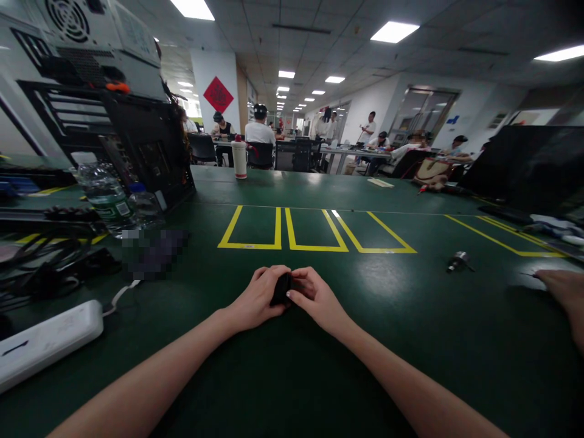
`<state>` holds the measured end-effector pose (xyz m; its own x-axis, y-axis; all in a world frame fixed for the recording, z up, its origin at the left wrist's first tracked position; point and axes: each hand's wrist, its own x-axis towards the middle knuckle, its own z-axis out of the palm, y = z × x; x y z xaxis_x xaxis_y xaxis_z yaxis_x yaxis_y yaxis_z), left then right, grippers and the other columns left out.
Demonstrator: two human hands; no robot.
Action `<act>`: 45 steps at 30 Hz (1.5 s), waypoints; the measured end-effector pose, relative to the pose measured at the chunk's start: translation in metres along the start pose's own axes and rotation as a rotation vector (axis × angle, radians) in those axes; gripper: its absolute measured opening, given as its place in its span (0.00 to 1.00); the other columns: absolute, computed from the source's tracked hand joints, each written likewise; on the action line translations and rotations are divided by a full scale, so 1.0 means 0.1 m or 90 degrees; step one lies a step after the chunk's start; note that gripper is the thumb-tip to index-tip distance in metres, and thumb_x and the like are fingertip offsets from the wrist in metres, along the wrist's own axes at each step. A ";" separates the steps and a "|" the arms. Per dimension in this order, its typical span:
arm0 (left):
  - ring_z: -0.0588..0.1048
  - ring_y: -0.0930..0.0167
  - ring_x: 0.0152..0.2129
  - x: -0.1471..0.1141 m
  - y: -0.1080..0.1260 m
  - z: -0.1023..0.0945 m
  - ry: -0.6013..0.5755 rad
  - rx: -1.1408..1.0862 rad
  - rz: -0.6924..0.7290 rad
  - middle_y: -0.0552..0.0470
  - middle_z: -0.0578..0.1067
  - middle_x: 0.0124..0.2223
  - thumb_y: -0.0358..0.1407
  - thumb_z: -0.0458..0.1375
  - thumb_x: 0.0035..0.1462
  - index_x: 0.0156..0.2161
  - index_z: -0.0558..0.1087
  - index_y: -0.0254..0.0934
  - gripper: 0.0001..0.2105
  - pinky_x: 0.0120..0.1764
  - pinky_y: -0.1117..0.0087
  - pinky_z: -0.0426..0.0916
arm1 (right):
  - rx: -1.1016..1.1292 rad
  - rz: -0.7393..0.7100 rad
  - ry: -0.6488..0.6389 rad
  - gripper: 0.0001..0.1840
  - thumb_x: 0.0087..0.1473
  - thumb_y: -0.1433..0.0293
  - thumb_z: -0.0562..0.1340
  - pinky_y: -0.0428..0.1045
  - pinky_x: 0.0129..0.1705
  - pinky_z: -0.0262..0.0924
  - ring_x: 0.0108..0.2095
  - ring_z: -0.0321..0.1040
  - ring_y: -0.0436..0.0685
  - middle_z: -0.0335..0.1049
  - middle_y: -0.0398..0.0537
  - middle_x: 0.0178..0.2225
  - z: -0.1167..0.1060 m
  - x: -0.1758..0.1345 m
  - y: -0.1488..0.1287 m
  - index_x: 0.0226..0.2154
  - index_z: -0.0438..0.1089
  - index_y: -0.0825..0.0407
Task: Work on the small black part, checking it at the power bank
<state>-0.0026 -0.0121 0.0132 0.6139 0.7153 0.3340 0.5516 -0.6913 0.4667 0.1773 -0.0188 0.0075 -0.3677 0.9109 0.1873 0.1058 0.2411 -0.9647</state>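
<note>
Between my two hands is a small black object (281, 289), mostly covered by fingers, so its kind does not show. My left hand (259, 297) wraps around it from the left, its fingers curled over the top. From the other side my right hand (320, 299) closes on its right edge with thumb and fingertips. Both hands are low over the green tabletop (292, 377), in front of rectangles marked in yellow tape (318, 248). To the right lies a small silver and black metal part (458, 261).
At left stand a white power strip (50, 340), black cables (50, 267), plastic bottles (104, 194) and an open computer case (146, 146). A pale cup (239, 159) is at the back. Another person's hand (563, 292) reaches in at right, near a dark monitor (529, 164).
</note>
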 end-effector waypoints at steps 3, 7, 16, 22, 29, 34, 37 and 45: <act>0.62 0.65 0.49 0.00 -0.03 0.03 0.014 -0.004 0.003 0.49 0.63 0.51 0.31 0.57 0.49 0.53 0.49 0.42 0.28 0.55 0.57 0.50 | -0.016 0.033 -0.006 0.18 0.49 0.69 0.60 0.55 0.51 0.58 0.48 0.62 0.56 0.63 0.48 0.45 -0.01 -0.01 -0.02 0.44 0.59 0.50; 0.62 0.65 0.49 0.00 -0.04 0.05 0.013 -0.004 0.011 0.49 0.62 0.51 0.31 0.57 0.49 0.53 0.49 0.42 0.28 0.54 0.57 0.50 | -0.002 0.036 -0.043 0.14 0.49 0.70 0.59 0.54 0.49 0.60 0.46 0.64 0.55 0.64 0.46 0.43 -0.02 -0.02 -0.04 0.41 0.60 0.50; 0.62 0.65 0.49 0.01 -0.03 0.03 0.011 -0.007 0.013 0.48 0.62 0.51 0.30 0.56 0.49 0.53 0.50 0.42 0.28 0.54 0.57 0.50 | -0.033 -0.017 0.004 0.14 0.48 0.72 0.60 0.52 0.49 0.60 0.45 0.64 0.54 0.63 0.46 0.42 0.00 -0.02 -0.03 0.40 0.61 0.50; 0.62 0.64 0.49 0.00 -0.04 0.04 0.008 -0.013 0.007 0.48 0.62 0.51 0.32 0.57 0.49 0.53 0.50 0.42 0.27 0.54 0.56 0.50 | -0.061 0.042 -0.010 0.19 0.49 0.69 0.59 0.55 0.51 0.58 0.48 0.62 0.56 0.62 0.50 0.46 -0.02 0.00 -0.01 0.45 0.60 0.51; 0.62 0.65 0.49 0.00 -0.02 0.02 0.008 -0.003 0.004 0.48 0.62 0.51 0.30 0.57 0.49 0.53 0.50 0.42 0.28 0.54 0.57 0.51 | -0.009 -0.017 -0.044 0.13 0.47 0.74 0.59 0.53 0.51 0.59 0.46 0.64 0.53 0.64 0.43 0.42 -0.02 -0.04 -0.07 0.38 0.61 0.50; 0.62 0.64 0.49 0.00 0.05 -0.06 -0.014 -0.003 -0.003 0.48 0.62 0.51 0.32 0.56 0.51 0.53 0.49 0.43 0.27 0.54 0.55 0.52 | -0.026 -0.017 -0.005 0.11 0.49 0.71 0.58 0.54 0.50 0.60 0.46 0.64 0.54 0.63 0.46 0.42 -0.01 -0.04 -0.06 0.38 0.61 0.50; 0.62 0.64 0.49 0.00 0.07 -0.07 -0.017 -0.003 -0.005 0.48 0.63 0.51 0.32 0.56 0.51 0.53 0.49 0.42 0.27 0.53 0.55 0.52 | -0.034 -0.007 0.006 0.18 0.48 0.71 0.60 0.55 0.52 0.58 0.47 0.63 0.54 0.64 0.47 0.44 -0.01 -0.02 -0.02 0.43 0.59 0.50; 0.62 0.64 0.49 0.01 0.07 -0.07 -0.018 0.006 0.004 0.47 0.63 0.51 0.30 0.56 0.50 0.53 0.49 0.41 0.27 0.54 0.56 0.51 | -0.030 -0.001 -0.048 0.16 0.46 0.74 0.60 0.54 0.52 0.58 0.47 0.63 0.54 0.63 0.45 0.43 -0.03 -0.03 -0.06 0.40 0.60 0.50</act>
<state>-0.0019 -0.0154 0.0220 0.6325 0.7083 0.3136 0.5531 -0.6964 0.4574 0.1805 -0.0219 0.0136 -0.4359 0.8834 0.1722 0.1487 0.2594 -0.9542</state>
